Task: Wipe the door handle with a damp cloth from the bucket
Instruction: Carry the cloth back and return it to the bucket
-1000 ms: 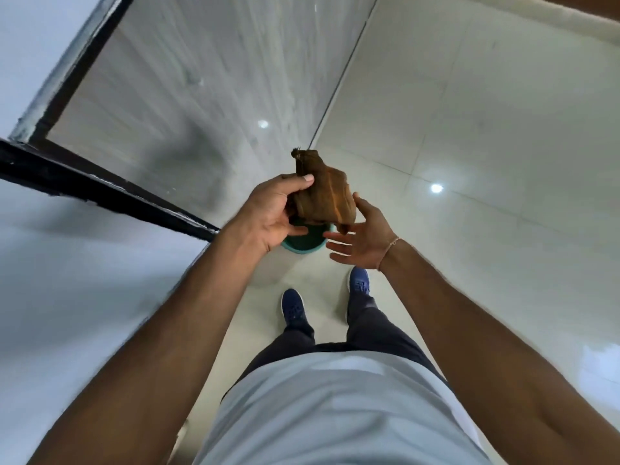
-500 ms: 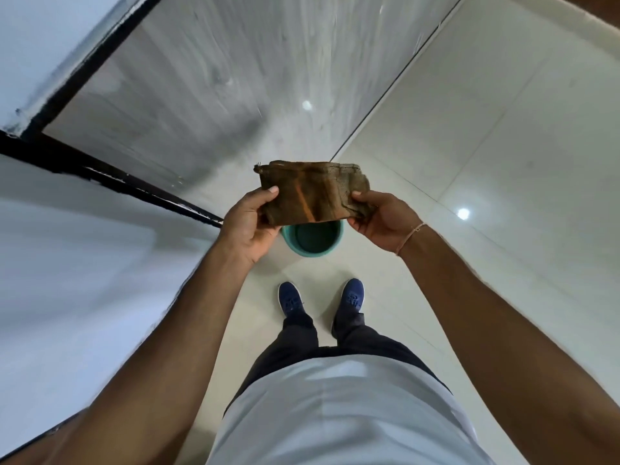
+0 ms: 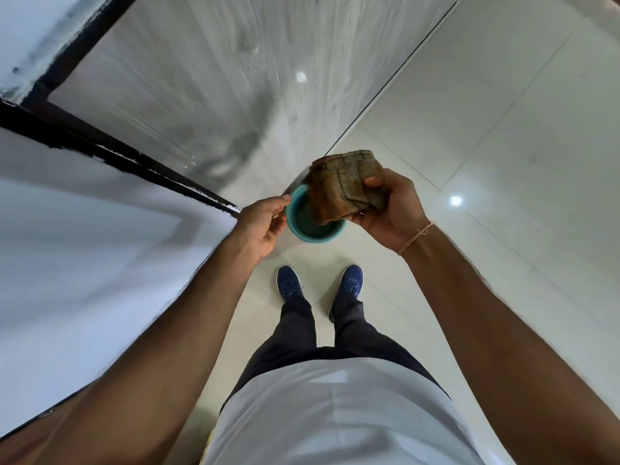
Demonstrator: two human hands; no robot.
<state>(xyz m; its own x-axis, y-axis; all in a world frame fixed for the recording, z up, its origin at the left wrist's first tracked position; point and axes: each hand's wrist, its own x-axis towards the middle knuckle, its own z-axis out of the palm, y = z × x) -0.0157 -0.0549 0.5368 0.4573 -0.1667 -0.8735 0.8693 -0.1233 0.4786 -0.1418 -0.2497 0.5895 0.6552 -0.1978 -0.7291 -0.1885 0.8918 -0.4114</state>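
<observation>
The right hand point(image 3: 391, 209) holds the folded brown cloth point(image 3: 345, 184) up above the teal bucket point(image 3: 313, 221) on the floor. The left hand point(image 3: 263, 223) is loose and empty, beside the bucket. The cloth looks ready. Next comes finding the door handle, which is not in sight.

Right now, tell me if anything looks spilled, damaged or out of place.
Nothing stands out. The brown cloth is folded in the right hand above the upright teal bucket; the left hand is empty. No puddle shows on the floor tiles.
</observation>
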